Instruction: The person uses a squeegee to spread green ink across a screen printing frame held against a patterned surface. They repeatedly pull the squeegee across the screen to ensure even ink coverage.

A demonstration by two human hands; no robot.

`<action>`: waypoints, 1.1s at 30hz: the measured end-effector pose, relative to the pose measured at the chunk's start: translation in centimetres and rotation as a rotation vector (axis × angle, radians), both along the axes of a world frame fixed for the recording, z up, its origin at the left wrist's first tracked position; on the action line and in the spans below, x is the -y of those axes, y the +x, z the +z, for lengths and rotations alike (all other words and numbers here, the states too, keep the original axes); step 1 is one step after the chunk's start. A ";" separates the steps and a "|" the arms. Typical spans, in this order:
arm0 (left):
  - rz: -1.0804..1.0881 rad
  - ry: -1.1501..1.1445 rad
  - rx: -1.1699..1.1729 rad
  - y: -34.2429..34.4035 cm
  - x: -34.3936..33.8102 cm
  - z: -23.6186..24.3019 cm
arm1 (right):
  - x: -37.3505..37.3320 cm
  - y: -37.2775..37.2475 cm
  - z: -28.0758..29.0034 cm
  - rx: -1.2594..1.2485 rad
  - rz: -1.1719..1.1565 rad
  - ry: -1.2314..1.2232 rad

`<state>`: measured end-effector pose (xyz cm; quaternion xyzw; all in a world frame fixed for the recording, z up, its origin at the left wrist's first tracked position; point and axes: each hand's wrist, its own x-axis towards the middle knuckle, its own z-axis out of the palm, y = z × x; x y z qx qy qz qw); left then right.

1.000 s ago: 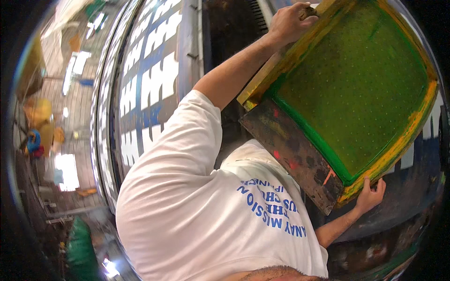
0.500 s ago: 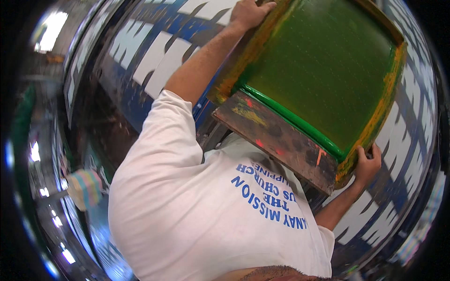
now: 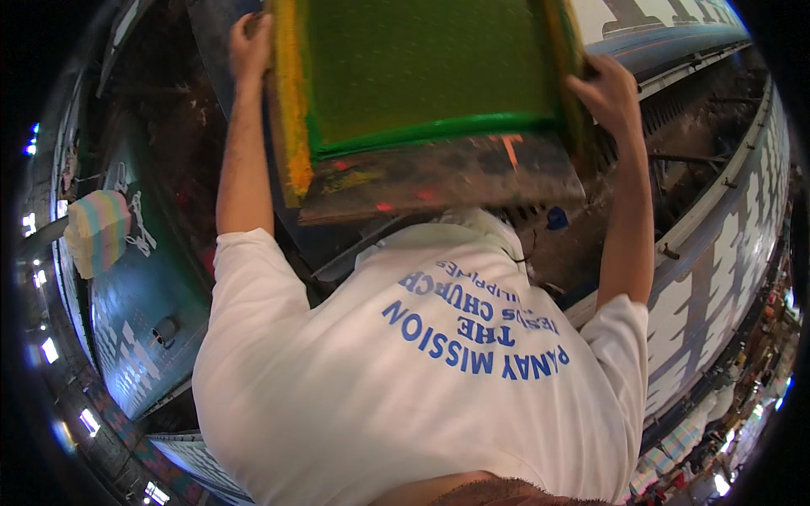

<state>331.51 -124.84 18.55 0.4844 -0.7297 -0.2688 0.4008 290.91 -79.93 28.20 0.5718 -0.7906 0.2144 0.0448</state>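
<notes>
Head view | printing screen frame (image 3: 439, 93), green mesh within yellow-stained wooden sides, held before the white shirt (image 3: 405, 379) | left hand (image 3: 251, 46) clasps the frame's left side | right hand (image 3: 609, 93) clasps its right side | pastel striped sponge (image 3: 97, 232) well left of frame | long printed table (image 3: 717, 228) right of frame.

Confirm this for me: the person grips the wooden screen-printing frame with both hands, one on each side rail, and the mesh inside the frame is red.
Not quite. The head view shows the left hand and the right hand each gripping a side rail of the wooden screen-printing frame, as you say, but the mesh inside it is green, not red. Red appears only as smears on the frame's dark near end.
</notes>
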 end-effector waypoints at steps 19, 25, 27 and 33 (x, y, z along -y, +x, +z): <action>0.602 0.126 0.215 30.9 -62.2 2.0 | -35.2 16.9 -5.4 0.109 0.410 0.079; 0.571 0.102 0.315 30.2 -61.3 -0.1 | -35.8 17.0 -7.1 0.138 0.396 -0.032; 0.573 0.129 0.367 30.0 -61.0 -0.7 | -35.5 17.0 -7.4 0.204 0.362 0.105; 0.581 0.167 0.414 28.8 -60.1 -0.9 | -35.3 16.6 -7.5 0.288 0.310 0.186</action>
